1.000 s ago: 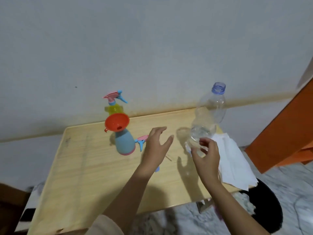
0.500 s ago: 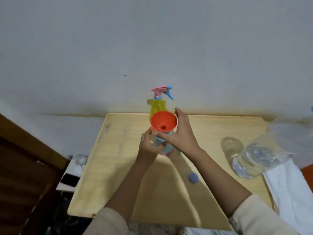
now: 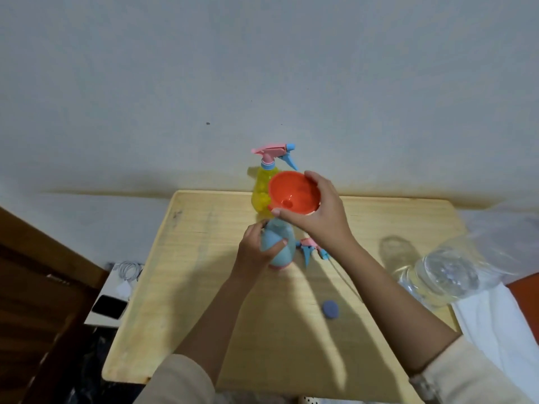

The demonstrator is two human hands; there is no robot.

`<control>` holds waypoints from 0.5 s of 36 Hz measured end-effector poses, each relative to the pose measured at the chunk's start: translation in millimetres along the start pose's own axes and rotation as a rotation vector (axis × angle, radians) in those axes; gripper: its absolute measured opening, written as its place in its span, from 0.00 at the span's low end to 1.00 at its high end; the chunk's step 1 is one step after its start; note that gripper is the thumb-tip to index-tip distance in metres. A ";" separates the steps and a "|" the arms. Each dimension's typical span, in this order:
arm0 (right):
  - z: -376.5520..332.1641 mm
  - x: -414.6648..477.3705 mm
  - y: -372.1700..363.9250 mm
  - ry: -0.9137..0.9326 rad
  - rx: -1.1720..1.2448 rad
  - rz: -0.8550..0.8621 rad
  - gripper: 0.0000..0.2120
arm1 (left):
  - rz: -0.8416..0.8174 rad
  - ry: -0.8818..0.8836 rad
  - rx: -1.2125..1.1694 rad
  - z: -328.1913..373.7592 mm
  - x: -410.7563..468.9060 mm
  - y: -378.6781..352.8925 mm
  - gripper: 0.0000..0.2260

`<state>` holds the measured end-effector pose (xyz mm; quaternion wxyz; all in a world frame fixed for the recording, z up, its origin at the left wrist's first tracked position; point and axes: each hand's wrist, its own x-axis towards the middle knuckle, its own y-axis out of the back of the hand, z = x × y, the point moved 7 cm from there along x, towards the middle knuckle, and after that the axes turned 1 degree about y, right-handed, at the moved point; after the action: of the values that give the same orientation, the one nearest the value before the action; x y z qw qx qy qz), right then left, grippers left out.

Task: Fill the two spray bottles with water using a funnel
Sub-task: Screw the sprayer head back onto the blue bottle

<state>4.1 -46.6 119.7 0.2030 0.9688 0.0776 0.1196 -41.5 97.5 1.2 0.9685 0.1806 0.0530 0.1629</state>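
My right hand [image 3: 319,217] grips the orange funnel [image 3: 294,193] by its bowl, lifted clear above the light blue spray bottle [image 3: 277,246]. My left hand [image 3: 256,252] holds that blue bottle upright on the wooden table [image 3: 204,287]. Its pink and blue spray head [image 3: 310,249] lies on the table just to the right. Behind stands the yellow spray bottle [image 3: 261,191] with its spray head screwed on. A clear water bottle [image 3: 446,269], uncapped and part full, stands at the right. Its blue cap [image 3: 330,309] lies on the table.
A white cloth [image 3: 501,325] hangs over the table's right edge. The wall is right behind the table. Left of the table, lower down, a phone [image 3: 109,306] and a coiled white cable [image 3: 128,271] lie on a white surface beside dark wooden furniture [image 3: 38,301].
My right hand let go of the water bottle and took the funnel, then lifted it out of the blue bottle. My left hand moved onto the blue bottle. The view swung left.
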 end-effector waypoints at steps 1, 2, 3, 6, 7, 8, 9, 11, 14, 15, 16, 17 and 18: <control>-0.7 1.9 10.2 -0.003 0.022 0.039 0.43 | -0.004 0.007 -0.013 -2.1 0.2 0.3 0.34; 0.7 3.1 20.9 -0.009 0.037 0.075 0.42 | -0.010 0.009 -0.024 -3.3 0.2 0.0 0.34; 5.2 3.5 31.4 -0.018 0.041 0.102 0.42 | -0.014 0.007 -0.023 -4.4 0.5 -0.4 0.34; 36.8 -2.6 57.2 -0.089 -0.004 0.125 0.44 | -0.030 -0.015 -0.007 -6.7 1.2 -3.7 0.35; 53.2 -7.5 63.1 -0.141 -0.032 0.124 0.45 | -0.038 -0.027 0.006 -6.9 0.9 -5.5 0.35; 71.2 -13.9 67.5 -0.204 -0.063 0.121 0.47 | -0.045 -0.039 0.019 -7.7 0.9 -7.3 0.36; 89.1 -21.2 70.3 -0.270 -0.097 0.115 0.48 | -0.052 -0.051 0.033 -7.4 0.7 -9.0 0.36; 119.9 -36.6 71.8 -0.378 -0.168 0.096 0.50 | -0.053 -0.066 0.050 -6.7 1.3 -11.4 0.37; 145.5 -54.4 68.7 -0.452 -0.245 0.073 0.50 | -0.054 -0.069 0.047 -5.8 1.6 -14.2 0.36; 150.7 -58.1 67.7 -0.467 -0.266 0.066 0.49 | -0.054 -0.068 0.045 -6.6 1.6 -15.0 0.36; 154.6 -60.9 67.3 -0.485 -0.276 0.066 0.47 | -0.056 -0.069 0.043 -8.0 1.5 -15.6 0.36; 157.6 -62.5 66.8 -0.497 -0.276 0.068 0.45 | -0.059 -0.070 0.040 -9.5 1.2 -16.3 0.36; 159.8 -63.2 66.3 -0.505 -0.273 0.068 0.42 | -0.061 -0.068 0.037 -11.2 0.9 -16.5 0.36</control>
<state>-7.7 -179.0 -7.8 0.3404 0.9336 -0.0250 -0.1094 -37.5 87.0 -15.2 0.9708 0.2020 0.0283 0.1260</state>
